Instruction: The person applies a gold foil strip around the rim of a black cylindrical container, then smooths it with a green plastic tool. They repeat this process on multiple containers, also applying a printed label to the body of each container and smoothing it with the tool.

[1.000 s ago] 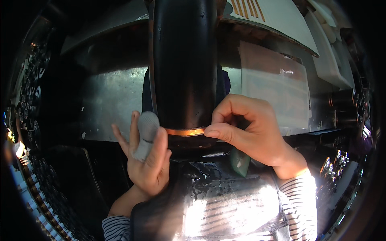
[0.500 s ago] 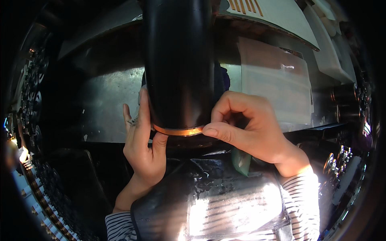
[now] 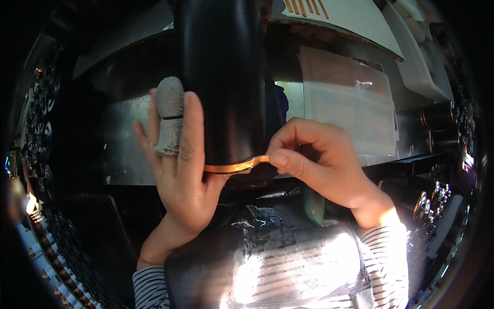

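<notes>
On my feed, the right hand (image 3: 320, 164) pinches the orange strip (image 3: 226, 168) at three o'clock; it borders the black cylinder (image 3: 221, 77) at six o'clock. At nine, the left hand (image 3: 181, 180) spreads, unclenched.

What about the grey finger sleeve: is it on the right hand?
No, the grey finger sleeve is on a finger of the left hand, while the right hand pinches the orange strip.

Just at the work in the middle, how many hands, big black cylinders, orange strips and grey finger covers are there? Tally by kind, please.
Hands: 2, left hand and right hand
Big black cylinder: 1
Orange strip: 1
Grey finger cover: 1
Total: 5
</notes>
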### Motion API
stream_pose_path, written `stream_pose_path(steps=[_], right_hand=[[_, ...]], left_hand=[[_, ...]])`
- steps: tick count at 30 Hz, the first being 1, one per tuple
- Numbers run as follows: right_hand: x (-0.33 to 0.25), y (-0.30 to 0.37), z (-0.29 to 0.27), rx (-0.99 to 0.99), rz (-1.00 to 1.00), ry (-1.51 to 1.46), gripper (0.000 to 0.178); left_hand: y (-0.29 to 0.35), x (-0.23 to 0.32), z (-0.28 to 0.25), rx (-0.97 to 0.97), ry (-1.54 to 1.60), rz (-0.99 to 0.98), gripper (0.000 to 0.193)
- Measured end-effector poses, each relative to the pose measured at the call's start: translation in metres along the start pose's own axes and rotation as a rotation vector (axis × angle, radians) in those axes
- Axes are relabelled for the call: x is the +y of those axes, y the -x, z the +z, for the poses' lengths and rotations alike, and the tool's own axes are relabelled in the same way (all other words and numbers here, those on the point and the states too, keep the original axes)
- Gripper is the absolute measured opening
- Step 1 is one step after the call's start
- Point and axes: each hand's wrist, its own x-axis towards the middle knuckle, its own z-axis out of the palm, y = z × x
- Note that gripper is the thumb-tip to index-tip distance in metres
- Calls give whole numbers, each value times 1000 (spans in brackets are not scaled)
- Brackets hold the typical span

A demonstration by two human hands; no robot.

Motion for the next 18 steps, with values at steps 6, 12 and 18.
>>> stream_pose_path(steps=[6, 12, 18], right_hand=[[-9, -4, 7, -38, -158, 103, 11], [-8, -5, 4, -53, -128, 104, 9], [12, 8, -8, 136, -187, 179, 5]], left_hand=[[46, -6, -6, -50, 123, -177, 57], [48, 17, -17, -116, -186, 111, 30], [10, 24, -11, -51, 90, 94, 37]])
